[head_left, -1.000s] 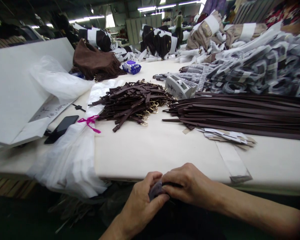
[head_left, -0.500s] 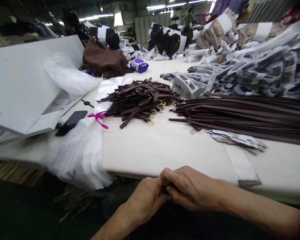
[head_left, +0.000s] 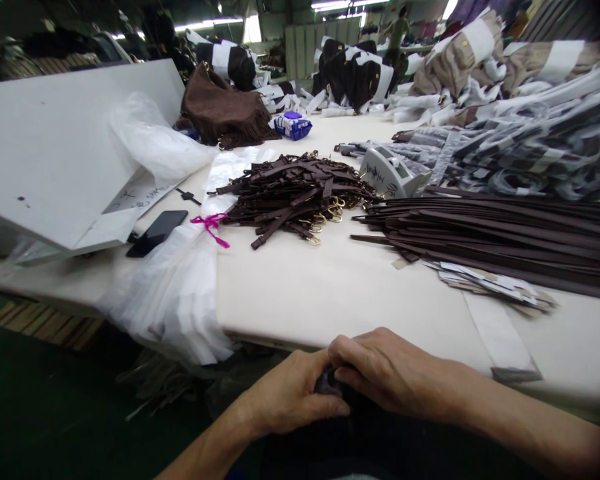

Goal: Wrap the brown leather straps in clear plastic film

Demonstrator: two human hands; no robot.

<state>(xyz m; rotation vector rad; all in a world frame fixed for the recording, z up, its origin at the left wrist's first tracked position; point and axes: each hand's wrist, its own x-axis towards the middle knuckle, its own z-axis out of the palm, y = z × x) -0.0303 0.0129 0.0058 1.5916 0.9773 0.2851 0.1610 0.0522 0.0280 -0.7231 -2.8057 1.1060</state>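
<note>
At the front edge of the table, my left hand and my right hand meet, fingers curled together. Between them shows a small dark, slightly shiny piece, mostly covered by the fingers, so its kind is unclear. My left thumb points right beneath it, while the right thumb and forefinger pinch from the other side. Beyond the hands lies a heap of short dark brown straps with gold-coloured hooks. A stack of long brown leather straps stretches along the right.
Clear plastic bags, tied with pink string, hang over the table edge. A phone lies beside a white board. A tape dispenser, paper tags, wrapped straps and a brown fringed bag occupy the table.
The view has shifted, so the table things sit further right. My left thumb has stretched out to the right, and more of the dark piece shows between my hands.
</note>
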